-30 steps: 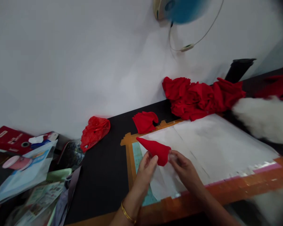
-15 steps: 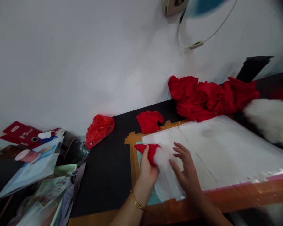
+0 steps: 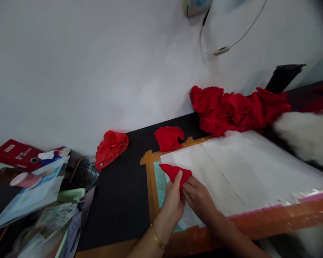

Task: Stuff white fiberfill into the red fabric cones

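My left hand [image 3: 174,200] is wrapped round a small red cloth cone [image 3: 174,171], its thumb lying along the near side. The cone's point faces left and its wide end faces right. My right hand [image 3: 200,197] is closed against that wide end with its fingers bent, and the fingertips are hidden at the cloth's edge. White stuffing no longer shows at the cone's mouth. Both hands are above the left part of a white sheet [image 3: 231,168] taped to the black table.
A heap of red cloth pieces [image 3: 231,111] lies at the back, with a smaller red stack [image 3: 169,138] to its left. White stuffing [image 3: 309,136] is piled at right. A red plastic bag [image 3: 111,147] and a cluttered green basket [image 3: 72,194] are at left.
My right hand has moved left from open beside the white stuffing to closed against the cone's wide end. The stuffing there is out of sight. A white tuft now shows by the red heap.
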`<act>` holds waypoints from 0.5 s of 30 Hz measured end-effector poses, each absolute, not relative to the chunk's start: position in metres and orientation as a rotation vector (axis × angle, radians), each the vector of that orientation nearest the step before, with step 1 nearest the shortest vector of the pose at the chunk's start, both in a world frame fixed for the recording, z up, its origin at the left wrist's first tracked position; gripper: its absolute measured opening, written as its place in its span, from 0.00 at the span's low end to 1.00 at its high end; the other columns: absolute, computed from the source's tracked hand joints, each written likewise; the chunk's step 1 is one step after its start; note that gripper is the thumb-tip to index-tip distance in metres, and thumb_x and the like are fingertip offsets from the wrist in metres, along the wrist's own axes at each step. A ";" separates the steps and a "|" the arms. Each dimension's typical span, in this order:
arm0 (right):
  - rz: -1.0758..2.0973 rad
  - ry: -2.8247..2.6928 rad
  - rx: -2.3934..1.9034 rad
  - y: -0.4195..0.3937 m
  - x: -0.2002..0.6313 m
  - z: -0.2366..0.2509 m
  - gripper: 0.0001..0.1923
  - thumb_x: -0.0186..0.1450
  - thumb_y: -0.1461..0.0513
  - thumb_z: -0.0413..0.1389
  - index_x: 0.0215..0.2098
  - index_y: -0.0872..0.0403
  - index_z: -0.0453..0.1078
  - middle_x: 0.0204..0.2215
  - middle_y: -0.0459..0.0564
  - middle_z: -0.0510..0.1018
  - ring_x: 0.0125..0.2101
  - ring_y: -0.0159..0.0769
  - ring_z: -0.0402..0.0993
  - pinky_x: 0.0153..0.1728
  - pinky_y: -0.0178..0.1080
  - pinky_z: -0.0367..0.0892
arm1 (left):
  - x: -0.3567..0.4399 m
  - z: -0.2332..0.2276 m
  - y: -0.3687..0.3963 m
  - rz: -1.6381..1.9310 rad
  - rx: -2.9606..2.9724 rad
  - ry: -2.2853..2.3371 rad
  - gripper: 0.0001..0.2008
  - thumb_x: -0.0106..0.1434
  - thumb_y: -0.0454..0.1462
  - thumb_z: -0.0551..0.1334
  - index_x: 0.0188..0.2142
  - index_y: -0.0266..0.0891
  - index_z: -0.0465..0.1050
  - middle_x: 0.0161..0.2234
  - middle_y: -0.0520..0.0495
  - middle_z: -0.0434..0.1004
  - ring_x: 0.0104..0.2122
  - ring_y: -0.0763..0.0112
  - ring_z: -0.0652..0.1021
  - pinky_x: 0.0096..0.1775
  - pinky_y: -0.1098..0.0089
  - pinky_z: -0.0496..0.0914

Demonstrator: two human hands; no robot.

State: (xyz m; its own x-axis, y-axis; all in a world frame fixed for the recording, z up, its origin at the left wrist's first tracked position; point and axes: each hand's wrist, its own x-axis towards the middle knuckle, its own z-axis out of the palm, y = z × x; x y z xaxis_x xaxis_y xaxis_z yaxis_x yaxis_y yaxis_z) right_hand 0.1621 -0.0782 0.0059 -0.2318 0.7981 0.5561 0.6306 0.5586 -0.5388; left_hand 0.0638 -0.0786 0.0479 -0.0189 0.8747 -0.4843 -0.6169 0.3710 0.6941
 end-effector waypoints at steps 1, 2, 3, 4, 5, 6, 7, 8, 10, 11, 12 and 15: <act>0.207 -1.959 -1.131 -0.079 0.161 0.007 0.15 0.67 0.67 0.47 0.27 0.52 0.72 0.30 0.51 0.76 0.32 0.37 0.73 0.31 0.35 0.72 | 0.064 0.046 -0.080 1.230 0.373 1.039 0.22 0.55 0.45 0.70 0.44 0.32 0.76 0.40 0.39 0.81 0.39 0.62 0.80 0.41 0.69 0.73; 0.156 -1.949 -1.123 -0.079 0.161 0.008 0.16 0.67 0.68 0.47 0.27 0.52 0.72 0.30 0.51 0.77 0.33 0.38 0.74 0.31 0.36 0.72 | 0.064 0.044 -0.081 1.249 0.434 1.040 0.22 0.55 0.45 0.70 0.45 0.33 0.76 0.42 0.39 0.81 0.41 0.61 0.80 0.43 0.68 0.72; 0.113 -1.935 -1.120 -0.080 0.161 0.009 0.16 0.67 0.68 0.47 0.27 0.52 0.73 0.30 0.52 0.78 0.34 0.39 0.74 0.31 0.37 0.73 | 0.064 0.043 -0.082 1.266 0.490 1.039 0.22 0.56 0.44 0.70 0.46 0.34 0.75 0.43 0.38 0.80 0.43 0.60 0.79 0.45 0.67 0.72; 0.088 -1.923 -1.115 -0.080 0.161 0.008 0.16 0.67 0.68 0.46 0.29 0.52 0.74 0.32 0.54 0.79 0.36 0.41 0.74 0.32 0.38 0.73 | 0.064 0.042 -0.083 1.279 0.536 1.042 0.22 0.56 0.43 0.70 0.47 0.35 0.75 0.45 0.38 0.80 0.45 0.59 0.79 0.47 0.66 0.71; 0.090 -1.923 -1.105 -0.080 0.161 0.005 0.16 0.66 0.68 0.46 0.33 0.53 0.75 0.34 0.55 0.80 0.38 0.43 0.75 0.34 0.40 0.74 | 0.064 0.042 -0.084 1.279 0.574 1.042 0.21 0.57 0.42 0.69 0.48 0.35 0.75 0.46 0.38 0.79 0.47 0.58 0.78 0.49 0.64 0.70; 0.117 -1.940 -1.091 -0.081 0.162 0.001 0.16 0.66 0.69 0.45 0.37 0.54 0.76 0.37 0.57 0.80 0.40 0.44 0.76 0.37 0.42 0.75 | 0.063 0.042 -0.085 1.268 0.606 1.038 0.21 0.57 0.42 0.69 0.49 0.36 0.75 0.47 0.39 0.79 0.48 0.57 0.77 0.51 0.63 0.69; 0.156 -1.974 -1.081 -0.081 0.162 -0.005 0.17 0.65 0.69 0.45 0.41 0.56 0.76 0.39 0.58 0.81 0.41 0.45 0.76 0.39 0.43 0.75 | 0.062 0.043 -0.086 1.250 0.633 1.036 0.20 0.57 0.41 0.69 0.48 0.37 0.75 0.47 0.39 0.79 0.49 0.55 0.77 0.52 0.62 0.68; 0.195 -2.016 -1.082 -0.082 0.162 -0.012 0.18 0.64 0.69 0.45 0.43 0.56 0.75 0.39 0.59 0.81 0.40 0.45 0.77 0.39 0.43 0.75 | 0.061 0.043 -0.086 1.224 0.654 1.044 0.20 0.56 0.40 0.69 0.47 0.37 0.75 0.46 0.39 0.80 0.49 0.54 0.77 0.52 0.61 0.68; 0.255 -2.085 -1.130 -0.082 0.162 -0.027 0.18 0.61 0.70 0.46 0.39 0.56 0.77 0.32 0.58 0.83 0.31 0.44 0.79 0.31 0.41 0.75 | 0.060 0.044 -0.088 1.158 0.693 1.075 0.18 0.54 0.40 0.71 0.45 0.38 0.76 0.43 0.40 0.81 0.47 0.50 0.77 0.52 0.58 0.68; 0.271 -2.103 -1.168 -0.083 0.162 -0.034 0.18 0.59 0.70 0.46 0.35 0.55 0.77 0.26 0.56 0.82 0.26 0.43 0.78 0.26 0.39 0.73 | 0.060 0.044 -0.089 1.127 0.718 1.092 0.18 0.54 0.39 0.71 0.44 0.38 0.77 0.42 0.40 0.81 0.47 0.49 0.78 0.52 0.56 0.68; 0.275 -2.111 -1.202 -0.083 0.162 -0.040 0.16 0.58 0.70 0.47 0.31 0.54 0.77 0.22 0.55 0.81 0.22 0.41 0.76 0.22 0.37 0.70 | 0.060 0.044 -0.091 1.105 0.746 1.108 0.18 0.53 0.39 0.71 0.43 0.39 0.77 0.41 0.40 0.81 0.47 0.48 0.78 0.52 0.55 0.68; 0.274 -2.094 -1.254 -0.083 0.164 -0.047 0.15 0.58 0.70 0.49 0.24 0.51 0.75 0.17 0.52 0.79 0.18 0.40 0.74 0.18 0.36 0.66 | 0.060 0.045 -0.095 1.077 0.834 1.107 0.19 0.52 0.37 0.71 0.45 0.40 0.76 0.43 0.41 0.81 0.47 0.48 0.77 0.53 0.53 0.68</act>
State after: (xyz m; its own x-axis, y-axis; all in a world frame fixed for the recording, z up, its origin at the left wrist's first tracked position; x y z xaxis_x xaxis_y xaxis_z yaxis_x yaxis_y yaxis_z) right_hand 0.1640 -0.0832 -0.0468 -0.3116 0.8428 0.4389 0.7014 0.5156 -0.4921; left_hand 0.0603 -0.0948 0.0448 0.0839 0.9577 -0.2752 -0.2486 0.2876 0.9249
